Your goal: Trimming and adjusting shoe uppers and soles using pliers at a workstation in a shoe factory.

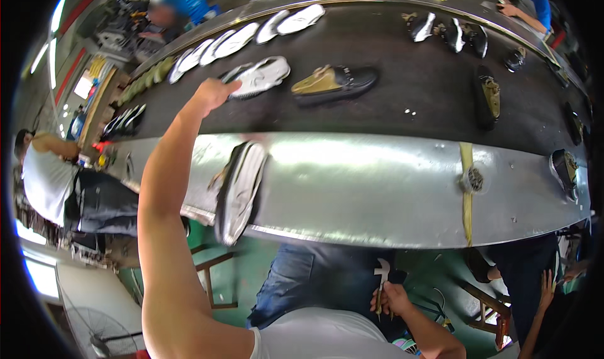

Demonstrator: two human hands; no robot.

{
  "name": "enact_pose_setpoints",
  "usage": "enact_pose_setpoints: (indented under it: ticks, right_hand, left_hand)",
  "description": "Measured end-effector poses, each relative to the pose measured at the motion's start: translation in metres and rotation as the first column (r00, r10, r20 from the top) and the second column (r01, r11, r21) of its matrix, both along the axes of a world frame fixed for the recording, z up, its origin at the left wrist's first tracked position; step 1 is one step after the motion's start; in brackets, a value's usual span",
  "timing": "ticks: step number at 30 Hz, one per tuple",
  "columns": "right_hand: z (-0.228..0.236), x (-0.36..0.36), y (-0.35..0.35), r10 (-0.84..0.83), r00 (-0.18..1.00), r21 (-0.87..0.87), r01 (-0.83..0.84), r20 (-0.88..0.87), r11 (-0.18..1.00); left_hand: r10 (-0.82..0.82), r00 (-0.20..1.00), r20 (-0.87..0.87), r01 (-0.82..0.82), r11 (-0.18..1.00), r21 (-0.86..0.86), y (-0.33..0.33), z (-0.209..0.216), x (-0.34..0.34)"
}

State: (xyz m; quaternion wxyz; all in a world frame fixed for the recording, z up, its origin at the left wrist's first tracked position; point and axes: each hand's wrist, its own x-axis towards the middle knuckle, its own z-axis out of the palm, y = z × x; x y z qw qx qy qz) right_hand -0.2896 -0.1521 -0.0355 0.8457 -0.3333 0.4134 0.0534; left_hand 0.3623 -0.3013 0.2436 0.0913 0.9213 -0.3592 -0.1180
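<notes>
My left arm stretches forward over the dark work surface. At its end my left hand (216, 96) is closed on the near end of a shoe (263, 76) lying with its white underside up. Low in front of my body, my right hand (391, 298) grips metal pincers (381, 276), their head pointing up. A dark shoe with a pale underside (242, 192) lies on its side at the metal ledge, its end over the front edge. To the right of the held shoe, a black and olive shoe (333, 84) stands upright.
The metal ledge (352, 189) carries a yellow strap (466, 202) and a small dish of metal bits (475, 179). White-bottomed shoes (236, 41) line the far left; several dark shoes (454, 33) lie far right. People work at left (53, 176), far right (528, 7) and near right (541, 296).
</notes>
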Motion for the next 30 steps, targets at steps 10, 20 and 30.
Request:
enact_pose_setpoints:
  ticks: [10, 20, 30]
  right_hand:
    - [-0.002, -0.027, 0.066, -0.032, 0.999, -0.149, 0.032, 0.005, 0.988]
    - [0.041, -0.027, 0.109, -0.051, 0.996, -0.398, 0.016, -0.076, 0.917]
    - [0.083, -0.031, 0.131, -0.025, 0.989, -0.773, -0.095, -0.143, 0.627]
  left_hand:
    - [0.096, 0.811, 0.577, 0.009, 0.984, -0.178, 0.238, -0.032, -0.077]
    - [-0.176, 0.978, -0.11, 0.19, 0.972, 0.139, 0.1, -0.036, -0.095]
    - [-0.614, 0.363, -0.701, -0.377, 0.591, -0.713, 0.292, -0.098, -0.295]
